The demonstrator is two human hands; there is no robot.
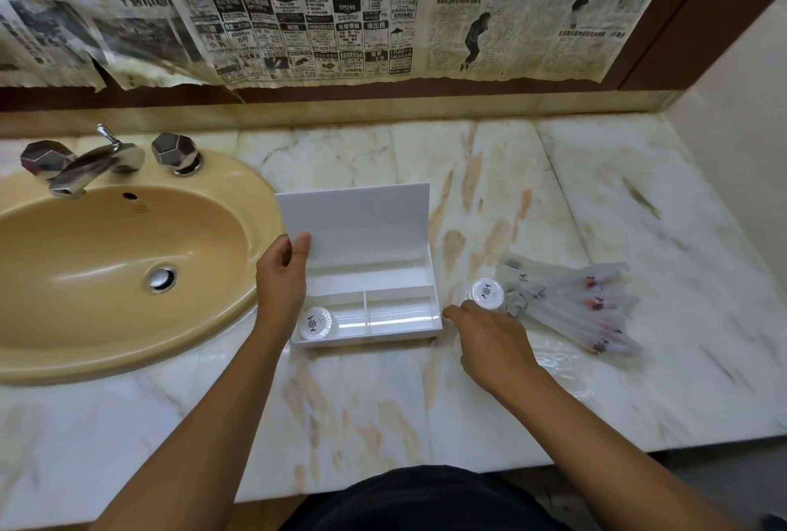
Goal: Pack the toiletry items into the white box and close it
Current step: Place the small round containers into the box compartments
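Observation:
The white box point(432, 288) stands open on the marble counter, its lid point(362, 219) raised upright. My left hand point(283, 275) grips the lid's lower left corner. One round white soap puck point(317, 322) lies in the front left compartment. A second round white puck point(487, 294) sits on the counter just right of the box. My right hand point(489, 343) rests on the counter in front of that puck, fingers toward it, holding nothing that I can see. Several clear packets with red-tipped items point(592, 309) lie fanned out to the right.
A beige sink point(85, 343) with chrome tap point(85, 166) and two faceted knobs sits at the left, touching the box's side. Newspaper sheets point(340, 7) hang on the wall behind. The counter's front edge point(426, 483) runs near my body.

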